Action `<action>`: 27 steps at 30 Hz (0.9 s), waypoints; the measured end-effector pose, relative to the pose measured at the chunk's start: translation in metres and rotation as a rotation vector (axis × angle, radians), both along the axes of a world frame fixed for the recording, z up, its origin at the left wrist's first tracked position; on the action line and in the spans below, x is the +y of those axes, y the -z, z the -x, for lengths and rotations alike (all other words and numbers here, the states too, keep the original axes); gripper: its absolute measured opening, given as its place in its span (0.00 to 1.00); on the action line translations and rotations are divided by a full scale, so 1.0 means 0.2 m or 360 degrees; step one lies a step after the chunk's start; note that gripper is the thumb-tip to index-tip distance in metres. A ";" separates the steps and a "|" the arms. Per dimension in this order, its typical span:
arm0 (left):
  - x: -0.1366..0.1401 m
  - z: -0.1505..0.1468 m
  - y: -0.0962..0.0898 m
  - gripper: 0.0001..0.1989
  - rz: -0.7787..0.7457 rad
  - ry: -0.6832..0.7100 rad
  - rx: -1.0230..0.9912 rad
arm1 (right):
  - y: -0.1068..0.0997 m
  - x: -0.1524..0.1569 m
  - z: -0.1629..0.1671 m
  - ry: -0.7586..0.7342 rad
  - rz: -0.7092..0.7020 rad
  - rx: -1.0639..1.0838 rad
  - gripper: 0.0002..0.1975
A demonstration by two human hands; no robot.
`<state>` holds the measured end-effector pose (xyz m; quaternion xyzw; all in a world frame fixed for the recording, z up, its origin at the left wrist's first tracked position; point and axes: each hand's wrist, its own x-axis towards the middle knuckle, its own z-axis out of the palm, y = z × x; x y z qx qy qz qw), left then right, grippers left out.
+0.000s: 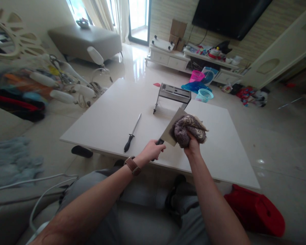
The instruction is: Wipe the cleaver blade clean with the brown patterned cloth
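Wearing watch (pixel 133 166) on left wrist. Gripping cleaver (pixel 169 133) by its black handle in left hand (pixel 154 150), fully closed round it, above near part of table (pixel 97 127). Pointing blade away from body and to the right, on a diagonal long axis: handle end near left, blade end far right. Can't tell whether touching tabletop or just above it. Clutching bunched cloth (pixel 191 127) in right hand (pixel 193 147), partly closed, with thumb on near side; can't see most of the other fingers. Holding cloth against right part of blade, hiding some of it. Got steel (pixel 129 142) lying on table, to left of cleaver, also pointing away but leaning right less, handle nearest. Got slotted metal stand (pixel 175 93) upright at far side of table, beyond cleaver tip, near but not in either hand. Past table, got teal basket (pixel 204 96) and pink basket (pixel 197 76) on floor, then white cabinet (pixel 160 58) along wall, below TV (pixel 229 15).
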<state>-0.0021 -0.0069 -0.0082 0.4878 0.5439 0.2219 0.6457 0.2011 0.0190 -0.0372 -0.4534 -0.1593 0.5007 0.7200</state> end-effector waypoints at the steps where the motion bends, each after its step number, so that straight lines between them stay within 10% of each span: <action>1: 0.00 0.01 0.00 0.08 -0.0007 0.0007 0.0018 | 0.00 0.00 -0.01 -0.0004 0.0061 0.0012 0.23; 15: 0.02 0.01 0.04 0.05 -0.0124 -0.0002 -0.0006 | 0.01 -0.11 0.21 -0.0747 0.0386 0.0084 0.23; 27: 0.01 -0.01 -0.02 0.10 0.0020 0.0025 -0.0118 | 0.02 -0.07 0.14 -0.0278 0.0269 -0.0062 0.19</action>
